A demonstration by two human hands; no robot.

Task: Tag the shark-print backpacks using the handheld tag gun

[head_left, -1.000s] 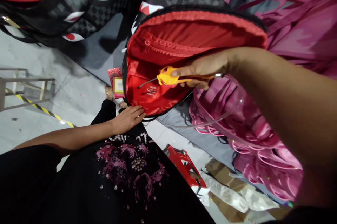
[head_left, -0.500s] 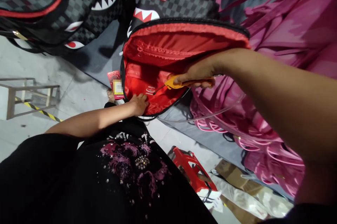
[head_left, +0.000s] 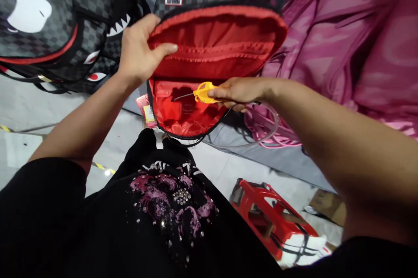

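Your right hand (head_left: 240, 93) is closed around the rear of a yellow tool (head_left: 203, 93), thumb lying along its top and the other fingers curled under it, so the yellow body sticks out just ahead of your fingertips. From that body a thin metal nozzle (head_left: 183, 96) runs on further away from the grip and ends inside the lower part of the backpack (head_left: 215, 56), close to the red lining; whether the tip touches the fabric cannot be told. Behind the grip, a clear tube (head_left: 261, 136) leaves the heel of your hand and loops down and back under your wrist. Your left hand (head_left: 139, 51) sits above and beyond the nozzle tip, pinching the backpack's upper rim: the thumb is pressed onto the red inner side and the fingers are wrapped over the dark outer edge, with the mouth of the bag open toward you. Just below that hand, beside the bag's lower edge, hangs a red tag (head_left: 146, 108). Past your left knuckles lie checkered backpacks (head_left: 81, 30) with white teeth printed on them. Behind your right forearm is a heap of pink bags (head_left: 342, 38), and below that forearm, well apart from the grip, a red stool (head_left: 267, 212) stands on the floor.
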